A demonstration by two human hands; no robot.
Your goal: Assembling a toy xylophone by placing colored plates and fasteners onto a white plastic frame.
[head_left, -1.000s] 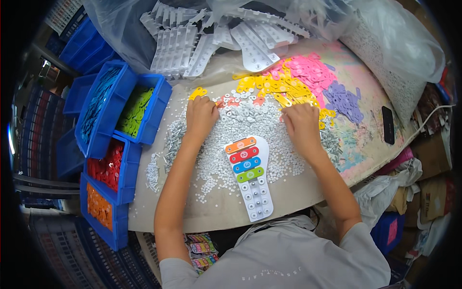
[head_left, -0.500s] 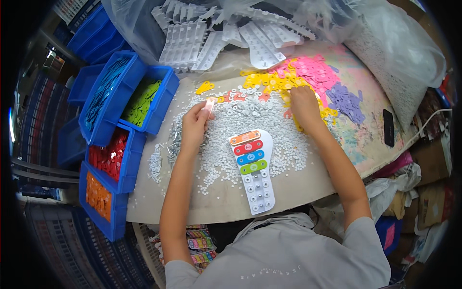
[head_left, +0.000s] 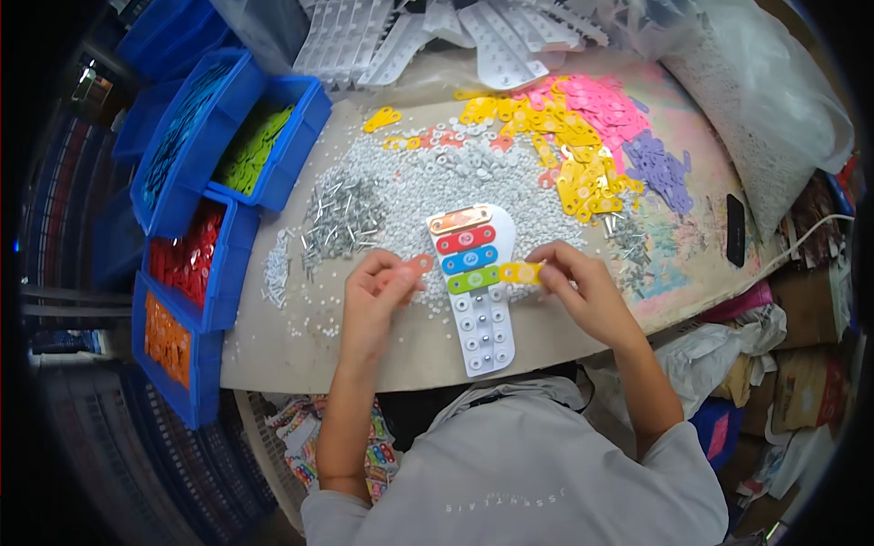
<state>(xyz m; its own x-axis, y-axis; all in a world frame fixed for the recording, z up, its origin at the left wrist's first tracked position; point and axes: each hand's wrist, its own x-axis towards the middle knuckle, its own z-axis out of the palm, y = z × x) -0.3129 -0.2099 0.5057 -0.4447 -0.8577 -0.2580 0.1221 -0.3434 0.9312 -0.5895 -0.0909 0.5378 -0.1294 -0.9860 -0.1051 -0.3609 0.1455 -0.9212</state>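
A white xylophone body point(head_left: 502, 238) lies on the table in front of me, wide end away from me. Orange, red, blue and green key bars cross its upper part; white washers and metal studs line the bare lower part. To its left, my left hand point(head_left: 375, 289) pinches a coral-pink key bar point(head_left: 421, 265). From the other side my right hand point(head_left: 587, 293) grips a yellow key bar point(head_left: 521, 272), whose tip reaches the end of the green bar point(head_left: 474, 279). Whether they touch I cannot tell.
Small white washers point(head_left: 437, 191) cover mid-table, with metal pins point(head_left: 341, 218) on their left. Yellow point(head_left: 583, 187), pink point(head_left: 601, 105) and purple bars point(head_left: 655, 173) lie in heaps at far right. Blue bins point(head_left: 211, 332) line the left edge; a black phone point(head_left: 736, 232) lies at right.
My right hand has come back from the yellow heap with a yellow key bar. My left hand has moved nearer, beside the xylophone, still holding the coral-pink bar. The view has shifted slightly.
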